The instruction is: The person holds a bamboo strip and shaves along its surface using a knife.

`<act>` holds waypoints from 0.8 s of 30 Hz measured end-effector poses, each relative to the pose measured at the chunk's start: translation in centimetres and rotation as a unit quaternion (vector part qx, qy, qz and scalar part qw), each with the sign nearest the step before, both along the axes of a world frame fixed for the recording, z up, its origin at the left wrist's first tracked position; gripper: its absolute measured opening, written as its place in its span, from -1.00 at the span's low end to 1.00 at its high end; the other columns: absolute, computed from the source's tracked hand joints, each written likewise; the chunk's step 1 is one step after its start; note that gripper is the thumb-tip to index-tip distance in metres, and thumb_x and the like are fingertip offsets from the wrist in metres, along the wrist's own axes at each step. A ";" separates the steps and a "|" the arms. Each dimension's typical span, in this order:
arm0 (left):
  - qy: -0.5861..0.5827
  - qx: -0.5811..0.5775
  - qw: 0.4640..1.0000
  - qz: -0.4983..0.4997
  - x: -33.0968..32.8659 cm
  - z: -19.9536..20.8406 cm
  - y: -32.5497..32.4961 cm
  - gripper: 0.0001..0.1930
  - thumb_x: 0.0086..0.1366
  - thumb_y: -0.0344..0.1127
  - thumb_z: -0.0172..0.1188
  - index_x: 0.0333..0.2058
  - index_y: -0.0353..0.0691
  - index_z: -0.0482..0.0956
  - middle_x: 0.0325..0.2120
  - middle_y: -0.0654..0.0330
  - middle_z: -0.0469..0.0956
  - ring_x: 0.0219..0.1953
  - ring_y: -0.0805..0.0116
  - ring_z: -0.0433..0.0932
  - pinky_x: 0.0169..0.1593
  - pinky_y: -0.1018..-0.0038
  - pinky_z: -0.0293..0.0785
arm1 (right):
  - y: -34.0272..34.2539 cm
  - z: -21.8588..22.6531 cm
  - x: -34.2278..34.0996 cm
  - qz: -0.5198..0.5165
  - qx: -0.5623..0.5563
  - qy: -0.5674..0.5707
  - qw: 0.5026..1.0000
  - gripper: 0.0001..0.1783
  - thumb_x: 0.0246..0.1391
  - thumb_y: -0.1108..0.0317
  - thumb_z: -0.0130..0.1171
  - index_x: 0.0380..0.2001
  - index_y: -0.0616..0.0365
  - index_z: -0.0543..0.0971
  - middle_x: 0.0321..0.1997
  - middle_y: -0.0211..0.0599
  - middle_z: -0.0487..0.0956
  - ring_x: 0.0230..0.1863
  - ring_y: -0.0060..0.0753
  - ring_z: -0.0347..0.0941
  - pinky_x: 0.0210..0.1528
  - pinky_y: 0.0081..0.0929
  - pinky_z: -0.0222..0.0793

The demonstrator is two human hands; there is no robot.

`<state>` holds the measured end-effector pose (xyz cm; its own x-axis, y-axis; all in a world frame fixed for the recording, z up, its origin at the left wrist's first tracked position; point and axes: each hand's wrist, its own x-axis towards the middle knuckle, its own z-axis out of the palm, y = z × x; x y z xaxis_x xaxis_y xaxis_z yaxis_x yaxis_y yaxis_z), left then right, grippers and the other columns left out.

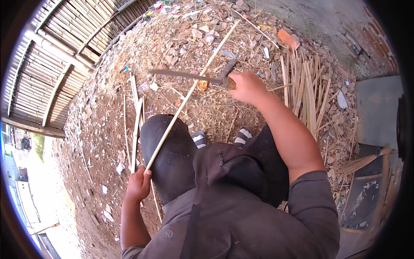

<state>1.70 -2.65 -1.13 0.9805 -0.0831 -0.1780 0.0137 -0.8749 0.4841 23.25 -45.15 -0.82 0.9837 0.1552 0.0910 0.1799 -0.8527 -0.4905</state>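
Observation:
My left hand (139, 184) is closed round the lower end of a long pale bamboo strip (177, 113). The strip slants up and away to the right, passing over my left knee. In my right hand (248, 87) is the wooden handle of a curved-bladed knife (181, 75), its dark narrow blade pointing left. The blade crosses the strip beyond my knee; whether they touch I cannot tell. Just beyond the knife's handle is a dark ribbed rod (228, 67), whose kind is unclear.
A pile of split bamboo strips (308, 93) lies at the right, and a few more strips (137, 116) lie left of my knee. Brick rubble, straw and litter cover the ground. A bamboo fence (41, 64) stands far left. An orange brick piece (288, 39) lies far right.

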 end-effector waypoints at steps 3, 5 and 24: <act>-0.019 -0.008 1.000 0.004 -0.9 -0.2 0.2 -0.57 0.48 -0.07 -0.03 -0.48 -0.31 0.38 -0.67 -0.15 0.41 -0.54 -0.27 0.45 -0.46 0.08 0.32 | 1.1 1.8 -1.9 0.132 -0.110 -0.063 0.983 -0.80 -0.09 0.32 0.17 -0.33 0.08 0.61 -0.43 -0.03 0.62 -0.32 0.13 0.59 -0.25 -0.04 0.51; 0.005 -0.013 1.000 0.016 -1.2 -0.8 1.2 -0.56 0.48 -0.05 -0.05 -0.47 -0.31 0.39 -0.67 -0.13 0.42 -0.54 -0.26 0.45 -0.45 0.08 0.32 | -2.2 -0.5 0.2 0.054 -0.026 0.007 0.998 -0.79 -0.09 0.31 0.18 -0.33 0.09 0.61 -0.44 -0.03 0.62 -0.32 0.14 0.58 -0.25 -0.04 0.50; -0.050 0.011 0.999 0.010 -1.0 0.0 2.1 -0.54 0.44 -0.05 0.02 -0.55 -0.30 0.33 -0.72 -0.13 0.35 -0.59 -0.24 0.40 -0.48 0.05 0.28 | -2.0 -1.4 0.8 -0.019 -0.027 0.007 0.999 -0.79 -0.12 0.32 0.23 -0.33 0.08 0.61 -0.34 -0.10 0.64 -0.23 0.09 0.59 -0.21 -0.05 0.51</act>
<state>0.71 -0.52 -1.11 0.9949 -0.0604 -0.0809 -0.0160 -0.8856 0.4641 24.05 -47.13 -2.18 0.9900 0.1222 0.0705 0.1409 -0.8837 -0.4463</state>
